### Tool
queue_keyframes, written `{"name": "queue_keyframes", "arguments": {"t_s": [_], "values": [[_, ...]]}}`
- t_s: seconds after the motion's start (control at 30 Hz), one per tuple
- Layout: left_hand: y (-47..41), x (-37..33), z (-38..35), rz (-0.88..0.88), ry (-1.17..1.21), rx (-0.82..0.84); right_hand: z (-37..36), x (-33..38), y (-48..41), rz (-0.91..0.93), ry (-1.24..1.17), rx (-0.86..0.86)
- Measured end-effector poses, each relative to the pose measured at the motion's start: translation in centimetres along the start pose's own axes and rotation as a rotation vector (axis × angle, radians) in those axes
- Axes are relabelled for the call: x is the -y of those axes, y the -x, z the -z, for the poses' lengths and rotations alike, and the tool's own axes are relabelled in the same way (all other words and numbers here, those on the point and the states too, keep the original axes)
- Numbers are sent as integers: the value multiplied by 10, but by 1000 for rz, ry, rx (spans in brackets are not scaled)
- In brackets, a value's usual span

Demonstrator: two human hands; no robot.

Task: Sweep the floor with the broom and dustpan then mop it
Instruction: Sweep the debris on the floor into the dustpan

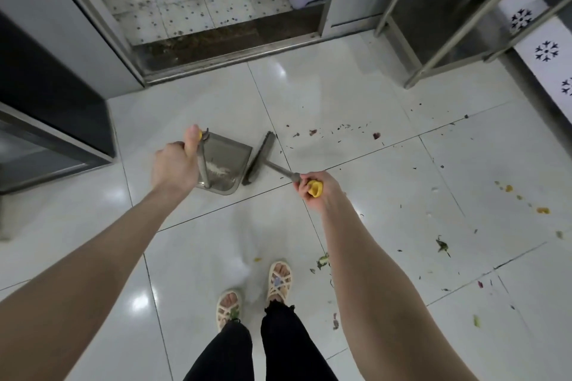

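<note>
Grey plastic, likely light and stiff: dustpan (223, 164) at centre frame, broom (261, 159) head just beside its mouth. Left hand (175, 164) wrapped round pan handle, right hand (312, 189) clenched on yellow broom top. Scraps (376, 135) right of centre.

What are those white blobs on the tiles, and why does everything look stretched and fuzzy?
Head view: blobs are light glare on the glossy floor. Head view: the wide-angle lens splays the door frame outward. Head view: slight blur softens the left hand and dustpan.
</note>
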State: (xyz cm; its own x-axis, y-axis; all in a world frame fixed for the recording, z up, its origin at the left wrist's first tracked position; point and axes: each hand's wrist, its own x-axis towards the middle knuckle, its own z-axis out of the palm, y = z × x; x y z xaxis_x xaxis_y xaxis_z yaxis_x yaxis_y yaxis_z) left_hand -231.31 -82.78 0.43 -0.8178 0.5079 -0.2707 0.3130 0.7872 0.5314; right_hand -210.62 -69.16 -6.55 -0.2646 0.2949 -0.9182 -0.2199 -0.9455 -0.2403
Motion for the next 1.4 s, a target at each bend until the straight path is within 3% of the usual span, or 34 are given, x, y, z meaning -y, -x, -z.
{"name": "queue_keyframes", "arguments": {"t_s": [0.37,0.73,0.97,1.1,1.4], "values": [[31,-17,-51,-43,42,140,95,32,56,0,-15,-267],[92,8,-73,-280,-41,312,207,-42,117,3,-134,-419],[122,27,-52,-266,39,339,222,-91,144,140,-249,-276],[130,40,-40,-325,8,341,209,-109,151,133,-277,-198],[158,57,-17,-275,45,311,189,-144,121,84,-337,-88]]}}
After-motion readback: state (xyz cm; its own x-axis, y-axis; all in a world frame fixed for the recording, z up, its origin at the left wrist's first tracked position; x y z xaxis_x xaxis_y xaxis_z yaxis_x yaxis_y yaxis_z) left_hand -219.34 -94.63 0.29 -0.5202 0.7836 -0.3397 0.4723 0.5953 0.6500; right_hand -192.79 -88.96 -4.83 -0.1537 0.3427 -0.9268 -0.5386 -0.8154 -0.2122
